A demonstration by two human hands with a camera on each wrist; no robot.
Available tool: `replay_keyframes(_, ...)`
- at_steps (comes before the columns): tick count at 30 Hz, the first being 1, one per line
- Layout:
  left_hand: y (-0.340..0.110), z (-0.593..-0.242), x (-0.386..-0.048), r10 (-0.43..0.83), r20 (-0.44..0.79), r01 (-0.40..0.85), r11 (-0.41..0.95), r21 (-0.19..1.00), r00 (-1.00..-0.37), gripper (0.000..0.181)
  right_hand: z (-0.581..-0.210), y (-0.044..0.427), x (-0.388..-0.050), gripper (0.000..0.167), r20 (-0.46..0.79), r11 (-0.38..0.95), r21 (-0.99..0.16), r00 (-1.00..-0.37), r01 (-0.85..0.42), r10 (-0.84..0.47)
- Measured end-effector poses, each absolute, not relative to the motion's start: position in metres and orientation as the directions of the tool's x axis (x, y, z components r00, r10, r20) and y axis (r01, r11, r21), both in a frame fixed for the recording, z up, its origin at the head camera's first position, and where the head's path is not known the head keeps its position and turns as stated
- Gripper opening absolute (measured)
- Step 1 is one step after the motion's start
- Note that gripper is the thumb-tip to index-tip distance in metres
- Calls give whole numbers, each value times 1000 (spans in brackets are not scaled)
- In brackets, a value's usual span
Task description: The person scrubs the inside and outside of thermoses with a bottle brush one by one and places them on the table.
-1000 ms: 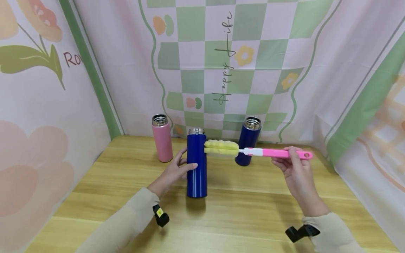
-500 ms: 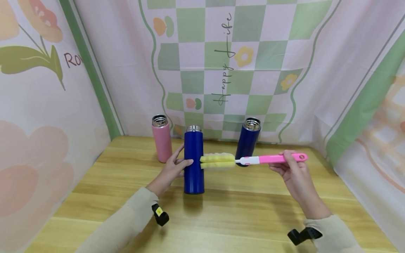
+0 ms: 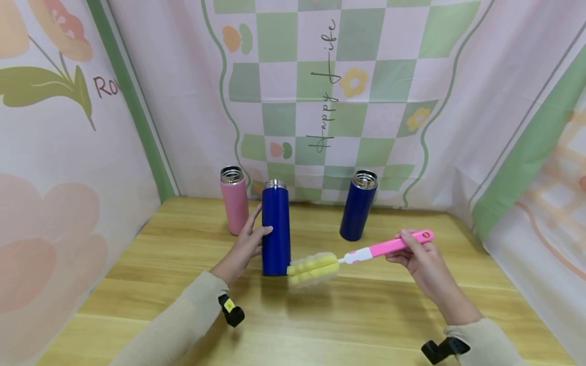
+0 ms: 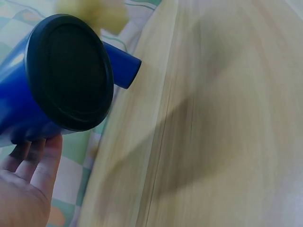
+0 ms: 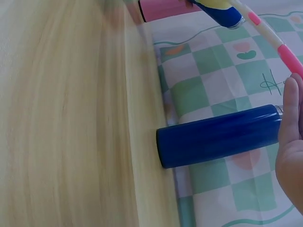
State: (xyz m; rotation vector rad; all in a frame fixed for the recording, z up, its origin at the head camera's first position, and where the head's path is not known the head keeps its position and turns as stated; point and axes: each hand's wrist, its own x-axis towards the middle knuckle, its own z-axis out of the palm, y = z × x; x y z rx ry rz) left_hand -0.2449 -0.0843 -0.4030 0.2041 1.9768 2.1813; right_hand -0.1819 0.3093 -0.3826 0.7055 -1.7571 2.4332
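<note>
1. A tall blue bottle point(image 3: 276, 231) is at the centre, seen from the head, uncapped with its metal neck point(image 3: 275, 183) toward twelve o'clock. It stands nearly upright, raised off the surface point(image 3: 366, 315); the left wrist view shows its black base point(image 4: 71, 73).
2. It looks stiff and moderately light, probably metal; the glossy wall could slip and the finish might scratch. The mid-body seems the best hold, leaving the neck free.
3. The left hand point(image 3: 244, 249), at eight o'clock from it, grips that mid-body, thumb across the near side and fingers curled round behind.
4. At between four and five o'clock is the yellow head point(image 3: 316, 268) of a brush, its tip next to the bottle's lower edge; contact cannot be told. The head should be soft and yielding, the whole brush light, its pink handle point(image 3: 389, 246) rigid and the natural place to hold.
5. The right hand point(image 3: 421, 259), between three and four o'clock, pinches that handle between thumb and fingers.
6. Farther out, a pink bottle point(image 3: 235, 208) stands at ten o'clock and a second blue bottle point(image 3: 358, 211) between two and three, both uncapped.
7. A checked cloth point(image 3: 352, 122) hangs behind, toward twelve.
</note>
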Motion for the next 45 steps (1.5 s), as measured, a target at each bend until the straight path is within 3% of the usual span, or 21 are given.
replay_keyframes(14,-80,-400,-246,234,-88,-117,-115,986,-968,74,-385,308,-181,32,350,-281,-916,-913,-286,-209)
replay_keyframes(26,-76,-407,-244,239,-115,-126,-31,992,-964,99,-384,303,-182,30,335,-264,-924,-920,-278,-205)
replay_keyframes(45,-80,-406,-244,249,-132,-160,-96,982,-959,99,-381,303,-184,31,370,-277,-907,-914,-317,-166)
